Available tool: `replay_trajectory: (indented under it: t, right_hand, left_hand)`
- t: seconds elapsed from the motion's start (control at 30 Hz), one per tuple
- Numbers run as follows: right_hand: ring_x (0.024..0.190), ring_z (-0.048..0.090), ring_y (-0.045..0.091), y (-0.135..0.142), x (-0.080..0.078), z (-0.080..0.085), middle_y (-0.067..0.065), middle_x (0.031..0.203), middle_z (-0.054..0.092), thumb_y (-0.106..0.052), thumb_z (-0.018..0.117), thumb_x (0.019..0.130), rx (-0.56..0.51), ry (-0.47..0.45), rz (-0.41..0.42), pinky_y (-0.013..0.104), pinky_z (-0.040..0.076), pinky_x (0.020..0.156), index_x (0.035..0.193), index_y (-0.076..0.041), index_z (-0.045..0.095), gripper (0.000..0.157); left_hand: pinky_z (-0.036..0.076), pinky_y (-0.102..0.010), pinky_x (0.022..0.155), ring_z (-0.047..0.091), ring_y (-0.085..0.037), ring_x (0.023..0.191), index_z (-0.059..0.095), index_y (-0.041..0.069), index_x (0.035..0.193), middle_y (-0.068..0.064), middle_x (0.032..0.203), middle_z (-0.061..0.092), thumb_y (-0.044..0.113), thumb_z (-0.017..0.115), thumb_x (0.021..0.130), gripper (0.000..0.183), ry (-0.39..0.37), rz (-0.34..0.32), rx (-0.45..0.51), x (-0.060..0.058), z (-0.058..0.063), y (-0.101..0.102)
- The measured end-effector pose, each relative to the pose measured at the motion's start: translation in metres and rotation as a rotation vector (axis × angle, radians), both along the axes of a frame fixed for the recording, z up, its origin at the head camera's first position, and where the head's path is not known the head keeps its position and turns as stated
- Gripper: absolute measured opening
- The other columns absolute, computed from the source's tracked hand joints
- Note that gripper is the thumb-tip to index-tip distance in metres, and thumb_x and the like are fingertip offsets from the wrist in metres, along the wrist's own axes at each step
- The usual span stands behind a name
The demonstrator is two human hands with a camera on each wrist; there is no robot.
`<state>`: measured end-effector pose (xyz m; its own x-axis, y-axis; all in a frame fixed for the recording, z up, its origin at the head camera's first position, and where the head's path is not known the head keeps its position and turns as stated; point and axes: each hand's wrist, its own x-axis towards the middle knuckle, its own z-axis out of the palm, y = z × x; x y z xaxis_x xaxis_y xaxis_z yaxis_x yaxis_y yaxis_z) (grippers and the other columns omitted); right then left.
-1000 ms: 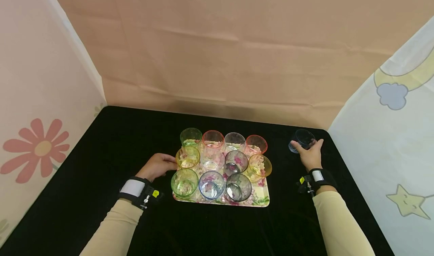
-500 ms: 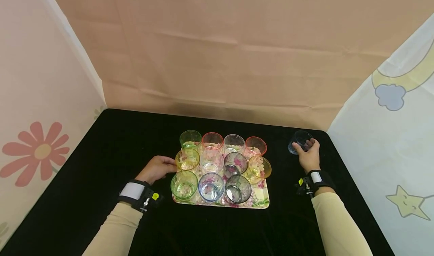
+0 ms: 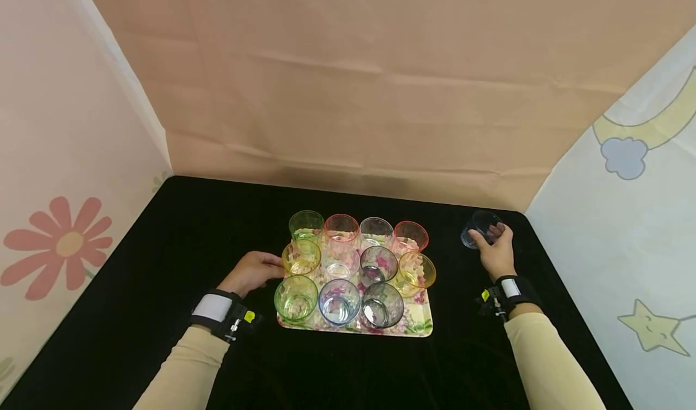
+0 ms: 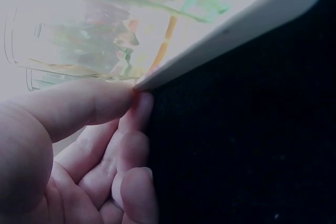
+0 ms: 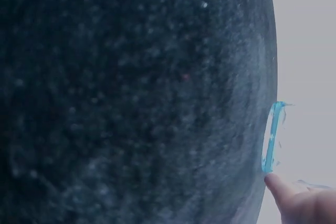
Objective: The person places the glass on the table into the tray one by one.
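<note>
In the head view my left hand (image 3: 252,272) is at the left edge of a floral tray (image 3: 420,324). The left wrist view shows its thumb above the white tray rim (image 4: 226,40) and fingers beneath, pinching it. Several tinted glasses stand in rows on the tray, among them a yellow glass (image 3: 301,258) nearest my left hand, a green glass (image 3: 296,299) and a blue glass (image 3: 339,302). At the far right, my right hand (image 3: 497,256) grips a separate pale-blue glass (image 3: 480,224), which is tilted. Its bright blue base (image 5: 272,137) shows in the right wrist view.
A black-covered table (image 3: 348,374) lies under everything. Behind it rises a tan paper backdrop (image 3: 348,96), with a flower-printed sheet (image 3: 60,126) on the left and a star-printed sheet (image 3: 609,235) on the right, close to my right hand.
My right hand has shifted slightly left and its fingers have closed further round the pale-blue glass. My left hand and the tray keep their places; the head view has tilted a little.
</note>
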<state>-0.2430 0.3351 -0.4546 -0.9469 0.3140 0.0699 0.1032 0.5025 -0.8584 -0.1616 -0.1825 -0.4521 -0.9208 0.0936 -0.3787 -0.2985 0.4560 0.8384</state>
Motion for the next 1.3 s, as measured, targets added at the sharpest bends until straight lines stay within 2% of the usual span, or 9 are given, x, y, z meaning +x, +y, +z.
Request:
replay_trajectory:
  t: [0.3,0.67,0.8,1.0,1.2,1.3]
  right_hand:
    - [0.144,0.03,0.045,-0.005,0.005,0.016,0.031,0.157,0.025,-0.029,0.062,0.102,0.026,0.048,0.07,0.054,0.024,0.118,0.156,0.006,0.008,0.084]
    - [0.142,0.035,0.044,-0.017,0.023,0.04,0.03,0.153,0.033,-0.026,0.067,0.1,0.072,0.091,0.111,0.053,0.025,0.118,0.153,0.008,0.019,0.079]
    - [0.142,0.036,0.042,-0.025,0.034,0.048,0.029,0.151,0.036,-0.024,0.07,0.098,0.08,0.104,0.113,0.051,0.025,0.119,0.152,0.008,0.023,0.078]
    - [0.135,0.046,0.037,-0.039,0.051,0.054,0.024,0.144,0.047,-0.024,0.075,0.095,0.089,0.121,0.09,0.051,0.032,0.116,0.148,0.005,0.032,0.075]
    - [0.129,0.049,0.037,-0.045,0.067,0.056,0.023,0.139,0.05,-0.023,0.075,0.094,0.078,0.14,0.11,0.05,0.029,0.117,0.145,0.006,0.035,0.071]
    - [0.127,0.05,0.033,-0.043,0.077,0.058,0.021,0.139,0.051,-0.025,0.075,0.095,0.093,0.136,0.094,0.05,0.029,0.117,0.145,0.004,0.036,0.07]
  left_hand:
    - [0.05,-0.038,0.078,0.06,-0.026,0.1,0.069,-0.004,0.119,-0.013,0.11,0.072,0.016,0.071,0.094,0.032,0.015,-0.021,-0.001,0.001,0.002,0.0]
    - [0.05,-0.037,0.077,0.059,-0.026,0.1,0.069,-0.004,0.12,-0.014,0.111,0.071,0.016,0.07,0.094,0.033,0.007,-0.029,-0.014,-0.001,0.003,-0.002]
    - [0.05,-0.038,0.078,0.059,-0.026,0.1,0.068,-0.004,0.121,-0.014,0.111,0.071,0.016,0.069,0.095,0.033,-0.006,-0.036,-0.01,-0.001,0.003,-0.001]
    - [0.05,-0.037,0.077,0.06,-0.028,0.102,0.069,-0.004,0.12,-0.015,0.112,0.072,0.017,0.07,0.094,0.033,-0.007,-0.025,-0.009,-0.001,0.004,-0.002]
    - [0.05,-0.037,0.078,0.061,-0.028,0.103,0.069,-0.003,0.12,-0.014,0.111,0.072,0.017,0.07,0.094,0.033,-0.011,-0.024,-0.008,-0.001,0.004,-0.002]
    - [0.05,-0.039,0.079,0.06,-0.028,0.103,0.069,-0.003,0.12,-0.014,0.111,0.072,0.017,0.07,0.094,0.033,-0.011,-0.027,-0.008,0.0,0.003,-0.001]
